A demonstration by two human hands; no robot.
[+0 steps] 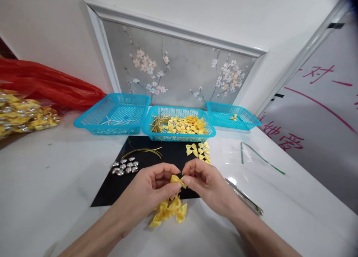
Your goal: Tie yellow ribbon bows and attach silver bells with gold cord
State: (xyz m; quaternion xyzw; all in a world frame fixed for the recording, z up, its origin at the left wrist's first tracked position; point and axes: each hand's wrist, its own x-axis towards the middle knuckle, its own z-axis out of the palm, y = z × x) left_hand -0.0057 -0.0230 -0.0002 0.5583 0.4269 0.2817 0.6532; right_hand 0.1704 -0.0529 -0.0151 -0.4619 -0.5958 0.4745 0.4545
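Note:
Between my fingertips is a small yellow ribbon bow (pixel 176 179), over the front edge of the black mat (pixel 151 171). My left hand (pixel 156 182) pinches its left side, and my right hand (pixel 203 180) pinches it from the right. Just below them, several yellow bows (pixel 169 211) lie in a loose cluster, partly hidden by my left hand. On the mat's left side sits a group of silver heart-shaped beads (pixel 125 166), with gold wire ties (pixel 145 150) behind them. More yellow bows (pixel 203 152) are laid out at the mat's back right corner.
A blue basket (pixel 179 137) behind the mat holds bows and gold ties. Blue baskets stand left (pixel 117 129) and right (pixel 235 123) of it. A utility knife (pixel 246 199) lies right of my right hand, near a clear bag with a green strip (pixel 263 158). Bagged bows (pixel 25 113) sit far left.

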